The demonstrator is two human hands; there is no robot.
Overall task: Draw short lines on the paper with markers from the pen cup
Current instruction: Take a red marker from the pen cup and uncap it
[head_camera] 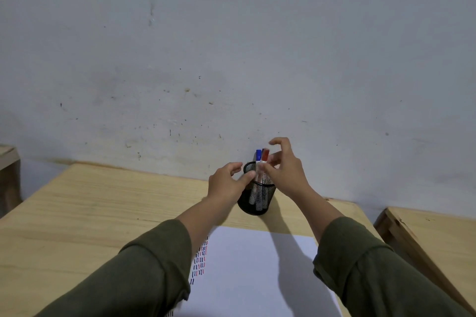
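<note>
A black mesh pen cup (pixel 257 199) stands on the wooden table near the wall, beyond a white paper (pixel 257 273). In the cup stand a blue-capped marker (pixel 258 155) and a red-capped marker (pixel 265 154). My left hand (pixel 226 183) grips the cup's left rim and side. My right hand (pixel 286 170) pinches the red-capped marker's barrel just above the rim, with the other fingers spread. Short blue and red lines (pixel 200 260) run along the paper's left edge, partly hidden by my left sleeve.
The table (pixel 103 208) butts against a grey wall. A second wooden table (pixel 432 234) stands close on the right with a narrow gap between. Another wooden piece (pixel 7 157) shows at the far left.
</note>
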